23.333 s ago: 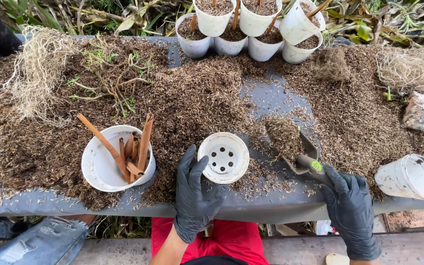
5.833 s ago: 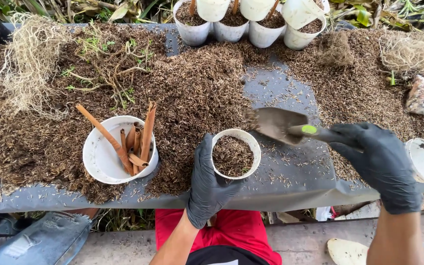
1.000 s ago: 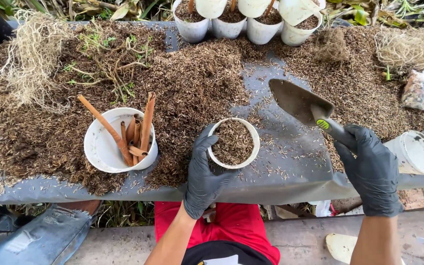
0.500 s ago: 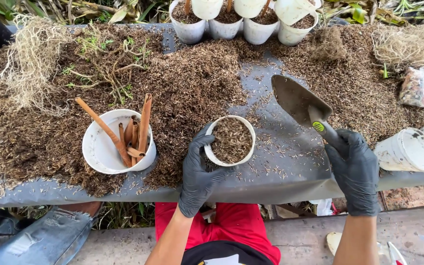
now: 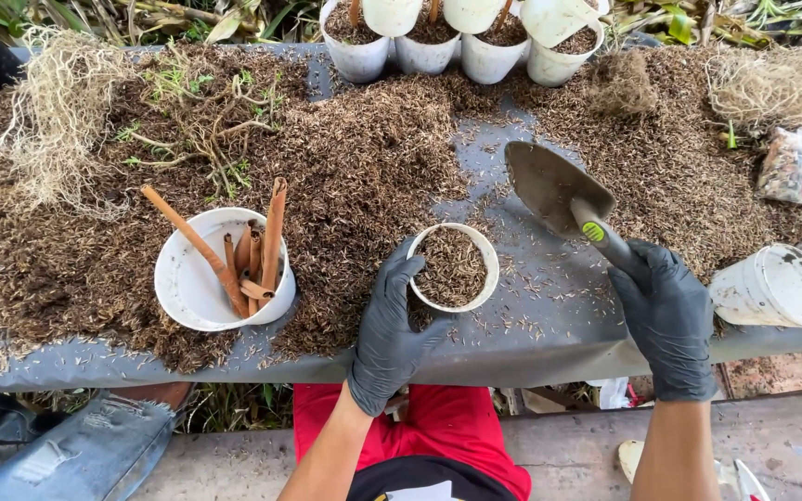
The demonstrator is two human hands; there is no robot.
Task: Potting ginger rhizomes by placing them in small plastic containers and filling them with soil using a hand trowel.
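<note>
My left hand [image 5: 390, 325], in a black glove, grips a small white pot [image 5: 454, 267] filled with brown mulch, standing on the grey table [image 5: 549, 325]. My right hand [image 5: 668, 315], also gloved, holds a hand trowel [image 5: 559, 190] by its handle; the empty blade points up and left, just right of the pot. A heap of brown mulch [image 5: 364, 158] lies behind the pot.
A white bowl [image 5: 201, 283] with brown stick-like pieces stands left of the pot. Several filled white pots [image 5: 457, 42] line the far edge. A tipped white pot [image 5: 772, 288] lies at the right. Dry roots [image 5: 58, 121] and plant bits lie at the far left.
Over the last second the trowel has stayed beside the pot, its blade empty, and shifted slightly. Much earlier the pot was empty; now it holds mulch.
</note>
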